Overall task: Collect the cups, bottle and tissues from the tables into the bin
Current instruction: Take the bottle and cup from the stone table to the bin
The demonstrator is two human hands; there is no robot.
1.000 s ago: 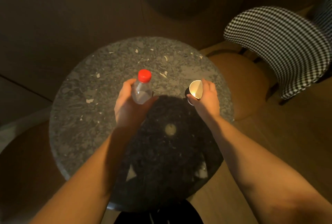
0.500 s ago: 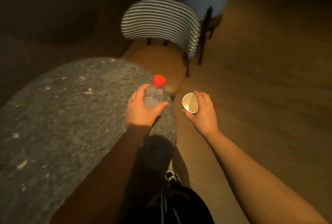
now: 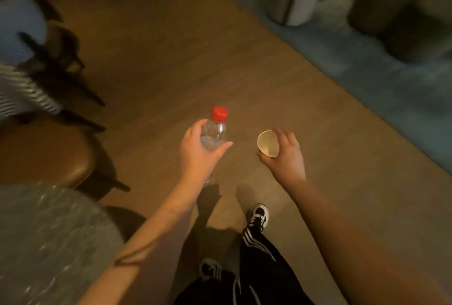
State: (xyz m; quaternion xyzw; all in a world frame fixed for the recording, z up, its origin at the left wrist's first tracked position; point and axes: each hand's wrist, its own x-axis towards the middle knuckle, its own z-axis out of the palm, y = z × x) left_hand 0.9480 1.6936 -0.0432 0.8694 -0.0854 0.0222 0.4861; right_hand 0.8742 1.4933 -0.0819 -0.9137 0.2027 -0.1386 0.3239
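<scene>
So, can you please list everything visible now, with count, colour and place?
bottle: one, clear with red cap, in left hand
cup: one, pale paper, in right hand
table: one, grey speckled, lower left
chairs: at least two, brown seat, striped backs, left, blurred
rug: one, blue-grey, upper right
floor: brown wood
shoes: two, black and white, bottom centre
left hand: holds bottle
right hand: holds cup

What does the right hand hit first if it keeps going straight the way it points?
Nothing close. The right hand, gripping the cup, points up-frame over bare wooden floor. Further on lies the blue rug, though depth is unclear.
</scene>
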